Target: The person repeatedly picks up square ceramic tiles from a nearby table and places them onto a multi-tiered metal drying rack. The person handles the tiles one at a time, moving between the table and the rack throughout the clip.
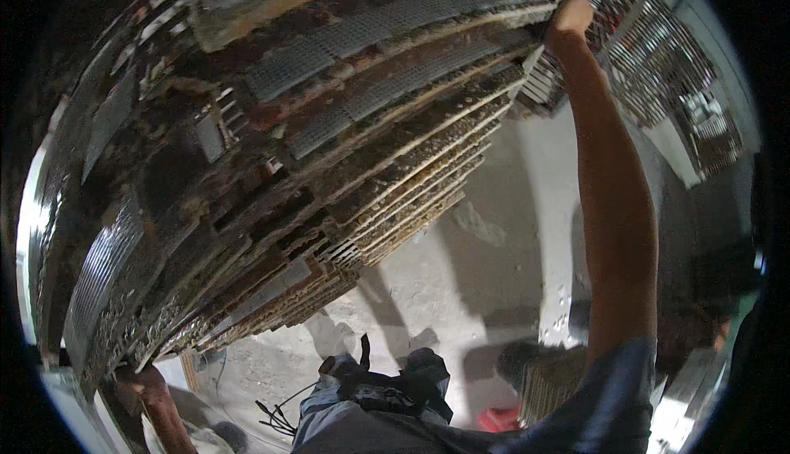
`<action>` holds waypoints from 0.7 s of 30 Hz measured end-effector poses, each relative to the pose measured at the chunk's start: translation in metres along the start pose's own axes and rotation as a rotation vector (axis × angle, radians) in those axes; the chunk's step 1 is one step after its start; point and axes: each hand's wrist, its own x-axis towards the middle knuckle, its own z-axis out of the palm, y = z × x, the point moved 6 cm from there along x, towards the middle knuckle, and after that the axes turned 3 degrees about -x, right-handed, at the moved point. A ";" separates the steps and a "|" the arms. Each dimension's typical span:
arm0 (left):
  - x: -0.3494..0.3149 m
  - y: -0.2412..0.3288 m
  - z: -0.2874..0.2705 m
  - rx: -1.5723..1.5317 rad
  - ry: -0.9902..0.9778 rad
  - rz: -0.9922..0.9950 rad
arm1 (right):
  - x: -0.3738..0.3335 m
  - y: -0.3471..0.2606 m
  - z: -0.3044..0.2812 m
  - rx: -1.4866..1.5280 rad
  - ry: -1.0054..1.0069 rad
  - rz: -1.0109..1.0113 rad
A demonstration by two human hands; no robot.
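A tall stack of worn, dirt-crusted slatted trays (428, 158) leans across the upper left and middle, their long pale edges stepped one below another. Grey mesh panels show on the upper trays, and one mesh tray (387, 30) lies near the top. My right arm reaches far up; my right hand (573, 18) is closed around the tray's right end, its fingertips partly hidden. Low at the far left, my left hand (141, 380) is closed at the lower left corner of the stacked trays. The edge there covers most of its fingers.
Pale concrete floor (494, 265) with shadows lies below the stack. More slatted metal racks (658, 59) stand at the upper right. A ribbed brown block (551, 388) and a red object (498, 419) are low on the right. Thin dark cables (280, 417) lie near my legs.
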 end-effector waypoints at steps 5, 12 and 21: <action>-0.039 0.009 0.019 -0.159 0.210 -0.087 | 0.064 -0.021 0.071 0.464 0.049 0.001; -0.117 0.036 -0.028 -0.028 0.255 0.036 | 0.075 -0.129 0.136 1.196 -0.166 0.321; -0.172 0.067 0.005 0.216 0.401 0.204 | 0.121 -0.253 0.204 1.129 -0.236 -0.110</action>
